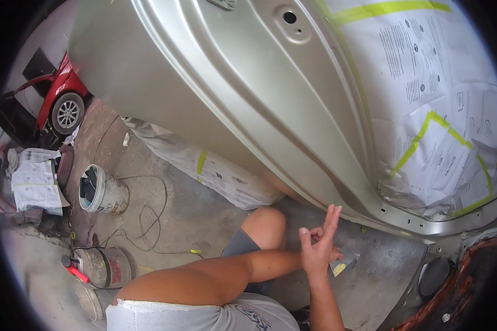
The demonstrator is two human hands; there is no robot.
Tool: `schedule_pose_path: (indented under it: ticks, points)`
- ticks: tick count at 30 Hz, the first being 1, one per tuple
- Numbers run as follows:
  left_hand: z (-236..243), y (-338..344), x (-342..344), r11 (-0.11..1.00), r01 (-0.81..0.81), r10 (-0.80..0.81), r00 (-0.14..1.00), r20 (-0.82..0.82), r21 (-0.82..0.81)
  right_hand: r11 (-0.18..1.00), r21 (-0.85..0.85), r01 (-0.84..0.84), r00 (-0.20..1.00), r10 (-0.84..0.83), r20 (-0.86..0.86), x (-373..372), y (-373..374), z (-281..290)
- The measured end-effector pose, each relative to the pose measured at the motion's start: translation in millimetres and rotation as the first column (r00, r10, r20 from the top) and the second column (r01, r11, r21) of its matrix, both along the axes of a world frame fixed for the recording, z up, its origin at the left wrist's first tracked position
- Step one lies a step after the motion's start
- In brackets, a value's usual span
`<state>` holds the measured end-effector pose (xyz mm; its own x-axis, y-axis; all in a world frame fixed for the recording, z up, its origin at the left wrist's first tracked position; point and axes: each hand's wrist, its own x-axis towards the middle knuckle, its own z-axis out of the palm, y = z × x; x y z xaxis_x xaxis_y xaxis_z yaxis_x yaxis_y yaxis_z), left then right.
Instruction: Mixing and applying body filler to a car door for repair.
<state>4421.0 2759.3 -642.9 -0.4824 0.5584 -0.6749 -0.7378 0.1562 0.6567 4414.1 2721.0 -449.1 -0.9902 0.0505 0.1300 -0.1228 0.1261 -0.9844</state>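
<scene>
My right hand (318, 249) is raised in front of the lower edge of a champagne-coloured car body panel (226, 99). Its thumb stands apart, two fingers point up together, the others curl inward, and I see nothing held. My left arm crosses low from the left. Most of my left hand (336, 254) is hidden behind the right wrist; its visible fingertips are closed at a small grey sheet with a pale yellow patch (339, 269), perhaps sandpaper. Printed masking paper (411, 60), edged with yellow-green tape, covers the area right of the panel.
A white bucket (113, 194) with dark contents stands left on the concrete floor. A thin cable (163, 209) loops beside it. Lower left are a grubby container with a red-handled tool (76, 269) and another pail. A red car (65, 94) stands far left; bare bodywork (437, 276) is at lower right.
</scene>
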Motion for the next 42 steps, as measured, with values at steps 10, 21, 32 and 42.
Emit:
schedule_pose_path:
  ticks: [10, 21, 32, 42]
  points:
    - [13.5, -0.9, -6.8, 0.990, -0.014, 0.004, 0.997, 0.076, 0.141, 0.997, -0.029, 0.065, 0.997, -0.066, -0.046, -0.6, 16.8, 14.1]
    - [31.9, -25.9, 7.1, 0.963, -0.085, 0.037, 0.981, 0.190, 0.255, 0.846, 0.127, -0.517, 0.827, 0.532, -0.182, -64.9, -17.2, 166.2]
    - [3.8, -9.2, 4.6, 0.979, -0.028, 0.002, 0.992, 0.126, 0.201, 0.749, 0.354, -0.559, 0.759, 0.635, -0.144, -117.2, -69.2, 260.4]
    - [77.3, -42.7, -6.5, 0.928, 0.012, -0.088, 0.979, 0.186, 0.372, 0.807, 0.398, -0.437, 0.796, 0.553, -0.245, -91.7, -3.1, 262.5]
